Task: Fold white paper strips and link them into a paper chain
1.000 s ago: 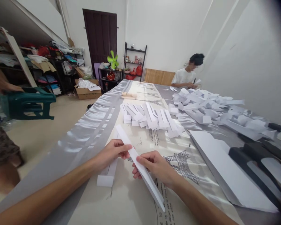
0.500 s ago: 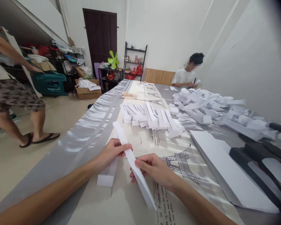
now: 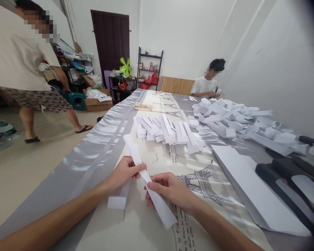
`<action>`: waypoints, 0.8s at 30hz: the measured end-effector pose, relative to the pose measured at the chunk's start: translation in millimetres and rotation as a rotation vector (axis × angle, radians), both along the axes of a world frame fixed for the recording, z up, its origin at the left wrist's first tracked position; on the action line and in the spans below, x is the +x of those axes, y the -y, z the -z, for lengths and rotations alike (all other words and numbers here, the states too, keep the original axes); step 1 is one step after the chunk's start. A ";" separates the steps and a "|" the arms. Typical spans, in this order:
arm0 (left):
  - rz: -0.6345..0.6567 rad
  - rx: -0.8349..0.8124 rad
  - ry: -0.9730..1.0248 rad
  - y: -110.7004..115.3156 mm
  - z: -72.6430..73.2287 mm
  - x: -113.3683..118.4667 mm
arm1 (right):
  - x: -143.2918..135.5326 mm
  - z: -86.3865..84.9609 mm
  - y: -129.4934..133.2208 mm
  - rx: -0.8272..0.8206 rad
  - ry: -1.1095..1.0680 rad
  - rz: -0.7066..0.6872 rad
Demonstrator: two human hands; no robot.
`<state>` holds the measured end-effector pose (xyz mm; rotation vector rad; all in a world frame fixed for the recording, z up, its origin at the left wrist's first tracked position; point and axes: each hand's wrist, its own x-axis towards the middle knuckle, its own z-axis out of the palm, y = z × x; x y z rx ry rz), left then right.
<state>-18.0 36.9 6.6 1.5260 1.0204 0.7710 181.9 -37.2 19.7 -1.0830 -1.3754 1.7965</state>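
Note:
A long white paper strip point(image 3: 159, 205) slants across the middle of the head view, held above the table between both hands. My left hand point(image 3: 127, 171) pinches it near its middle, thumb on top. Lower down, my right hand point(image 3: 170, 190) grips the same strip with the thumb on top and the fingers underneath. Beneath my left hand lies another folded paper piece point(image 3: 117, 202) on the printed table covering, partly hidden by the hand. Beyond the hands, a cluster of folded white paper pieces point(image 3: 167, 129) rests on the covering.
A large heap of white paper pieces point(image 3: 230, 115) lies at the right. Nearer are white sheets point(image 3: 251, 188) and a black-handled object point(image 3: 285, 188). A wooden piece point(image 3: 143, 106) lies farther back. One person point(image 3: 204, 85) sits at the far end; another point(image 3: 28, 69) walks at left.
The lower end of the strip has turned, showing more of its flat face. Both hands keep about the same place. The person at left has moved rightward, farther into view.

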 end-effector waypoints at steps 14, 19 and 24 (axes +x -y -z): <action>0.004 0.000 0.091 -1.1 1.8 1.9 | -3.8 6.5 -1.6 -0.046 -0.093 0.079; 0.016 0.045 0.085 -3.7 -2.2 -1.5 | -3.4 7.5 -1.5 -0.081 -0.165 0.097; 0.045 0.070 0.063 -2.5 -7.5 -2.9 | -4.0 8.5 -1.8 -0.084 -0.124 0.128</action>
